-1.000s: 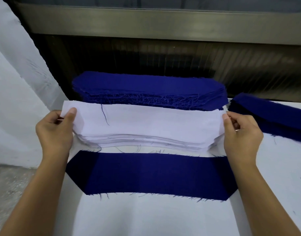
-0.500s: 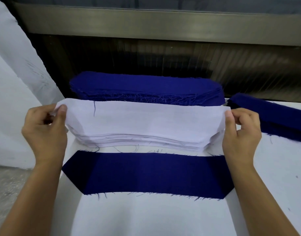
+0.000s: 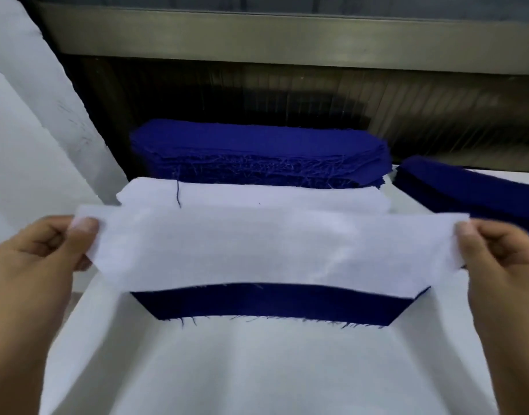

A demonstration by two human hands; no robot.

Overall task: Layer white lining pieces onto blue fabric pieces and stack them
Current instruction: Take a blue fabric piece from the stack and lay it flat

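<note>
Near surface (image 3: 257, 369) open; far side blocked by white lining stack (image 3: 257, 194), blue fabric stack (image 3: 257, 154), metal frame (image 3: 287, 46).

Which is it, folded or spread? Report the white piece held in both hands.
Spread: left hand and right hand pinch the white lining piece at opposite ends, stretched out over the blue fabric piece.
</note>
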